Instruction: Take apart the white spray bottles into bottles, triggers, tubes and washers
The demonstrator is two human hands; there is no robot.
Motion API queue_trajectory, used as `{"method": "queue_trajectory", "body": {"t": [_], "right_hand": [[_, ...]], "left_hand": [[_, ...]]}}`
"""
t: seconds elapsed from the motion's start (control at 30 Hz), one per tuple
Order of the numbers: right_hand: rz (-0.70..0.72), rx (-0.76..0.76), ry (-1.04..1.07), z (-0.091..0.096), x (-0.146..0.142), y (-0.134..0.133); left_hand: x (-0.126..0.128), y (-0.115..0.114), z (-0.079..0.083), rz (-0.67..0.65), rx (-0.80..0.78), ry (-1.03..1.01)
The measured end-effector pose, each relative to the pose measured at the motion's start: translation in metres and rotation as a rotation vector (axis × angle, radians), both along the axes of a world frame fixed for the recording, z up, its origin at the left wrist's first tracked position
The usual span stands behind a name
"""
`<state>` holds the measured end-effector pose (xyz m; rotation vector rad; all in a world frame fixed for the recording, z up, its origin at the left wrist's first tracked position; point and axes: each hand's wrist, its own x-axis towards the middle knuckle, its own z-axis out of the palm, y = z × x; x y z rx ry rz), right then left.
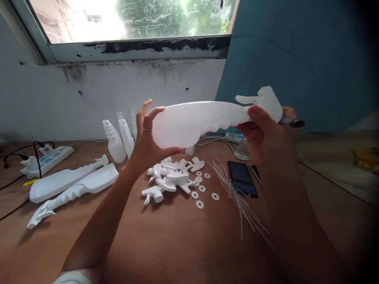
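Observation:
A white plastic spray bottle (183, 122) is held up sideways over the table, its base to the left. My left hand (146, 134) grips the base end, thumb below and fingers above. At the neck, my right hand (263, 126) is closed around the bottle, just by its white trigger head (269, 104). A dark-tipped, pen-like thing (293, 121) sticks out behind the right hand; how it is held is hidden. Below lie a pile of white trigger heads (174, 175), several white washers (199, 204) and thin white tubes (237, 193).
Two spray bottles with trigger heads (85, 183) lie at the left, near a power strip (49, 159) with black cables. Several headless bottles (114, 142) stand by the wall. A black phone (242, 178) lies right of the tubes. A window (142, 23) is above.

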<state>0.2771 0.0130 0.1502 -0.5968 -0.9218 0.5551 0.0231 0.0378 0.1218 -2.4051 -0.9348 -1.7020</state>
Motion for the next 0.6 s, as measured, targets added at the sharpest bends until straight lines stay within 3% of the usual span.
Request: {"method": "queue_trajectory", "body": {"t": [0.2,0.3,0.43,0.53,0.6], "right_hand": [[-0.024,0.005,0.016,-0.002,-0.006,-0.001],[0.011,0.046,0.009,-0.002,-0.006,-0.003],[0.159,0.106,-0.041,0.000,-0.002,-0.007],[0.270,0.118,-0.058,0.005,0.001,-0.011],[0.289,0.137,-0.052,0.010,0.009,-0.013]], "left_hand": [[-0.003,-0.004,0.001,0.040,0.044,0.189],[-0.006,-0.006,0.004,-0.005,-0.036,0.203],[-0.018,-0.004,0.008,-0.221,-0.408,0.204],[-0.031,0.006,0.001,-0.531,-0.820,0.176],[-0.040,0.017,-0.010,-0.712,-1.010,0.083]]}}
